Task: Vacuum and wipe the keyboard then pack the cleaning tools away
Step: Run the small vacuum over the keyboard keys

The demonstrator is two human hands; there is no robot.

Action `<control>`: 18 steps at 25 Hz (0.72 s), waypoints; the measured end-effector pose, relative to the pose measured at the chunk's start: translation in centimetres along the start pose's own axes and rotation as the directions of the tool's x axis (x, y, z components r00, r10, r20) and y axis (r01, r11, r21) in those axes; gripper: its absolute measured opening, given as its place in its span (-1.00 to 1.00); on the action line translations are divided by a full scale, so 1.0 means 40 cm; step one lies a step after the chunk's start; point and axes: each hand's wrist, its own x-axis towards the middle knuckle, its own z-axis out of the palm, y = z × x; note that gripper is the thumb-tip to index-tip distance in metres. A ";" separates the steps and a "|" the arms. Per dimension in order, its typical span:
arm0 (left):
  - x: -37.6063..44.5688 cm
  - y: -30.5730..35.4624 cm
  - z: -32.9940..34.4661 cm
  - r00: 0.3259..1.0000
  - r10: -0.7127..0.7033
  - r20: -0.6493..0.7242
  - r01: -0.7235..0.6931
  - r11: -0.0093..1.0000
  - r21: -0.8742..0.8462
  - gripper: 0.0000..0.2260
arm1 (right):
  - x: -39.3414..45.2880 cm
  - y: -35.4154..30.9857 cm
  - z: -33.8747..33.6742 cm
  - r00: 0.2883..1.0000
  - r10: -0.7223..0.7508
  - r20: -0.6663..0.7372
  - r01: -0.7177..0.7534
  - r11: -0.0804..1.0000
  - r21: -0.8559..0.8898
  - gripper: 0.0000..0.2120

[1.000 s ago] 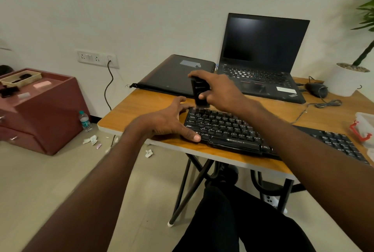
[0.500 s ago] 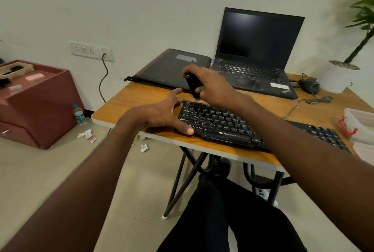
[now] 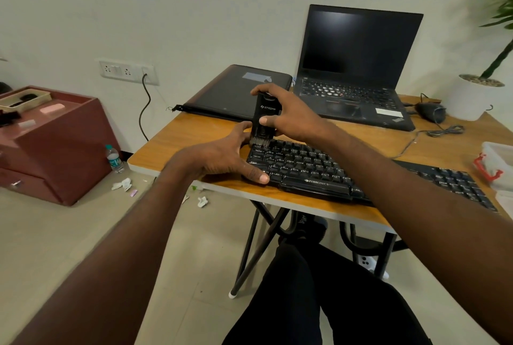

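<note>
A black keyboard [image 3: 308,170] lies along the front of the wooden table [image 3: 200,133]. My right hand [image 3: 291,114] grips a small black handheld vacuum [image 3: 263,120] held upright, its brush tip touching the keyboard's far left corner. My left hand [image 3: 222,156] holds the keyboard's left end, thumb on the front edge and fingers by the back corner next to the brush.
An open black laptop [image 3: 358,67] and a closed one [image 3: 236,92] sit at the back. A mouse [image 3: 430,111], a potted plant [image 3: 477,97] and a white box [image 3: 497,164] are on the right. A maroon cabinet [image 3: 50,145], a bottle [image 3: 113,158] and paper scraps lie left on the floor.
My right hand has lowered the vacuum until its brush meets the keyboard's far left corner. My left hand stays on the keyboard's left end.
</note>
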 end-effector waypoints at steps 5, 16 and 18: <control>-0.012 0.009 0.003 1.000 -0.004 -0.016 0.004 1.000 0.010 0.35 | 0.018 -0.028 -0.015 0.994 -0.086 0.067 0.104 0.931 -0.349 -0.46; -0.010 0.014 0.004 1.000 -0.022 -0.010 0.022 0.999 0.027 0.37 | 0.012 -0.012 0.013 0.994 -0.014 -0.107 -0.019 0.955 -0.297 -0.48; -0.009 0.008 0.003 0.999 -0.039 -0.003 0.039 0.999 0.028 0.39 | 0.015 0.010 0.012 0.988 0.088 -0.126 -0.110 0.978 -0.176 -0.50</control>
